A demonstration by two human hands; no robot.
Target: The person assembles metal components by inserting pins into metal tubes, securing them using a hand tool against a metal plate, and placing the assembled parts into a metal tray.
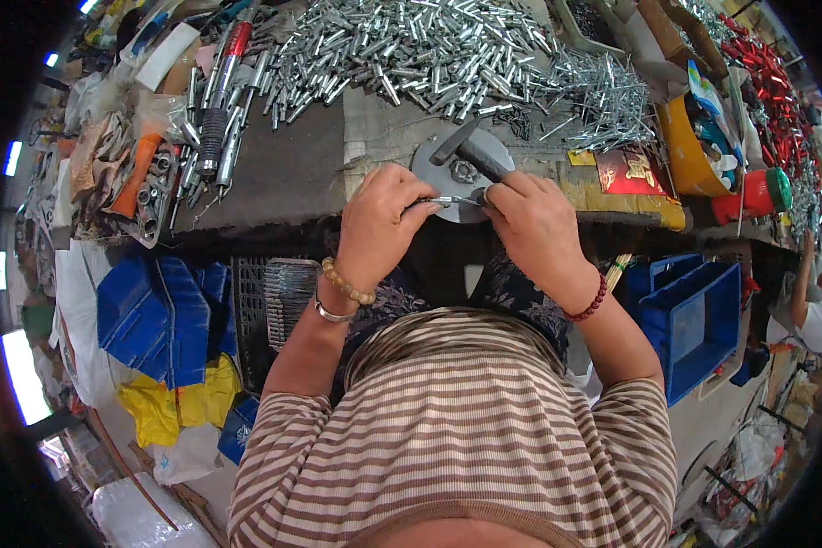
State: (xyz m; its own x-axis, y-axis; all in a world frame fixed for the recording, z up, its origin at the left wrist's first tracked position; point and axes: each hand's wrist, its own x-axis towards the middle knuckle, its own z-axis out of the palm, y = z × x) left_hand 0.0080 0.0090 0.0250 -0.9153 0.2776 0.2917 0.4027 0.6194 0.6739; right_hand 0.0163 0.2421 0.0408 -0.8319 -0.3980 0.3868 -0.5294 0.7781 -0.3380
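My left hand (381, 212) pinches a small silver metal tube (442, 201) between thumb and fingertips, over the near edge of a round grey metal disc (495, 144). Facing it, my right hand (537, 226) is closed on a thin metal rod (469, 201), whose tip points at the tube. Whether the two touch is too small to tell. A hammer (482, 159) lies across the disc, its handle running toward my right fingers; they hide the handle's end.
Silver tubes (411, 50) lie heaped at the bench's back, beside thin metal pins (603, 96). Long metal tools (213, 142) lie left. A yellow container (688, 146) and a red jar (740, 205) stand right. Blue bins (694, 320) sit below.
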